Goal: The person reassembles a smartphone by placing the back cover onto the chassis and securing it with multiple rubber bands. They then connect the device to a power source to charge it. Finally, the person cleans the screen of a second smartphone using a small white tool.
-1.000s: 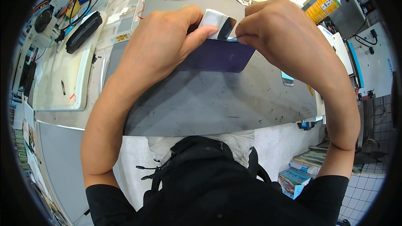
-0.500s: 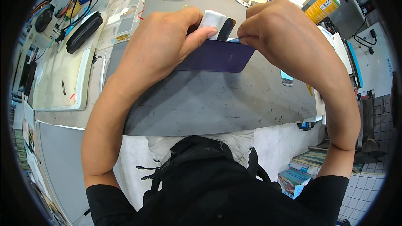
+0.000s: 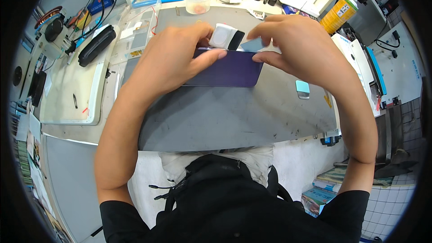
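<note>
A flat purple panel, which looks like a smartphone [image 3: 227, 69], is tilted up on its long edge over the grey mat [image 3: 216, 119]. My left hand [image 3: 173, 58] grips its left part, thumb on the purple face and fingers hidden behind. Beside that thumb, a white piece with a black end [image 3: 223, 36] sticks up past the phone's upper edge. A thin blue-grey card [image 3: 253, 45] stands at the same edge, further right. Around that card my right hand [image 3: 285, 47] has its fingers apart, with the thumb tip at the phone's right corner.
A light-blue and grey small block [image 3: 303, 89] lies on the mat at right. A clear round tub [image 3: 197, 2] and a yellow can [image 3: 340, 14] stand at the back. A black case [image 3: 96, 45] rests on the pale tray [image 3: 67, 119] at left.
My right hand's fingers have spread from a pinch at the card, and more of the card shows. The phone and both hands appear slightly lower in the view, which has shifted too.
</note>
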### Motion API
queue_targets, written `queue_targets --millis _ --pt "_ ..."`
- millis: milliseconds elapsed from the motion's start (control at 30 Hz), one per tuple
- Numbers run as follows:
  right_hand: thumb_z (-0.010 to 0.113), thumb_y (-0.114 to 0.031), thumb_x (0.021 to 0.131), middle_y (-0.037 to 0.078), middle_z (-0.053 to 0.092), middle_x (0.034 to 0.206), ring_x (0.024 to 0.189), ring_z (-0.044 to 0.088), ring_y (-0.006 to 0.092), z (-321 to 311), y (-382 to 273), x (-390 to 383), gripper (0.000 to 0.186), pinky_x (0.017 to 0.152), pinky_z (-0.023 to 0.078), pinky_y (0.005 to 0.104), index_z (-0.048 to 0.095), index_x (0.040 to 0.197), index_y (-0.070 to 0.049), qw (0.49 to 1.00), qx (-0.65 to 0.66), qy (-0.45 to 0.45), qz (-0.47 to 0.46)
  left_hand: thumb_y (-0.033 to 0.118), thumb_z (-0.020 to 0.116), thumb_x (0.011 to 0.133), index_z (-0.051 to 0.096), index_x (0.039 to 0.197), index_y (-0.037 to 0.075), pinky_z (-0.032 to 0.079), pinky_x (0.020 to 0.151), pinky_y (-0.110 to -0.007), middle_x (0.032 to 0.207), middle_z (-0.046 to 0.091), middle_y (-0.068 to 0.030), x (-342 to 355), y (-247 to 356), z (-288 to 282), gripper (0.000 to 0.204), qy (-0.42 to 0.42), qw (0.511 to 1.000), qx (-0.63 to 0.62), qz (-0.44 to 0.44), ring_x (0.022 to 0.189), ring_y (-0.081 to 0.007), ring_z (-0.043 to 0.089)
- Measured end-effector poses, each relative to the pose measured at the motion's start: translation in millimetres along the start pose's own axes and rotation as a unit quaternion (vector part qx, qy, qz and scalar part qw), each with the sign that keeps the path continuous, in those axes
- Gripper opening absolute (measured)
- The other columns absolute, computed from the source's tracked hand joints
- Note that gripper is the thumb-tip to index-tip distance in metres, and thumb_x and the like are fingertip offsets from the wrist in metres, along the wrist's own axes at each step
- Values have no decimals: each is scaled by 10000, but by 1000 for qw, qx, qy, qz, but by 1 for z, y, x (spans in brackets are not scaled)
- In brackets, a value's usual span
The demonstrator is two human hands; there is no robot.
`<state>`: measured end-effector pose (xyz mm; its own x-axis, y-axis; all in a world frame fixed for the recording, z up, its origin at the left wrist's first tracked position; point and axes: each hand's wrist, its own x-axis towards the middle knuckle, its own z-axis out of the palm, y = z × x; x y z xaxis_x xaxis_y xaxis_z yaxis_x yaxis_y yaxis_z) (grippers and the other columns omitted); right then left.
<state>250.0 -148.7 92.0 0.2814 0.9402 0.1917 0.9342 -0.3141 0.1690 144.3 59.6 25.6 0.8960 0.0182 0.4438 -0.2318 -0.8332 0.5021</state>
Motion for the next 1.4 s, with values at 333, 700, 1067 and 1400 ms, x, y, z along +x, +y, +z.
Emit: queue_targets --millis 333,700,1067,1400 --pt "716 -268 882 75 700 845 828 674 234 14 -8 30 245 749 535 335 713 968 -39 977 187 100 -2 103 755 780 685 1175 145 515 720 -361 888 706 -121 -5 -3 -17 404 -69 997 -12 -22 785 -307 671" --pt "704 -186 911 45 710 847 760 629 110 50 80 -70 234 713 518 286 726 1055 -3 925 318 -92 188 60 813 736 641 1110 67 467 685 -212 830 692 -12 3 1 -41 413 -46 969 -198 -138 743 -53 601" --pt "819 -439 762 117 675 1051 966 652 239 87 115 -25 648 833 510 357 629 1243 -49 906 263 71 324 232 832 755 684 941 45 450 643 -226 816 653 -18 25 -8 -53 302 -44 970 -174 -165 721 -82 589" --pt "811 -44 713 97 607 1013 937 614 242 54 20 -55 504 789 506 318 649 1188 -78 977 153 136 57 357 811 780 712 964 32 468 662 -249 833 675 -38 15 -38 -44 387 -52 963 -158 -214 733 -106 609"
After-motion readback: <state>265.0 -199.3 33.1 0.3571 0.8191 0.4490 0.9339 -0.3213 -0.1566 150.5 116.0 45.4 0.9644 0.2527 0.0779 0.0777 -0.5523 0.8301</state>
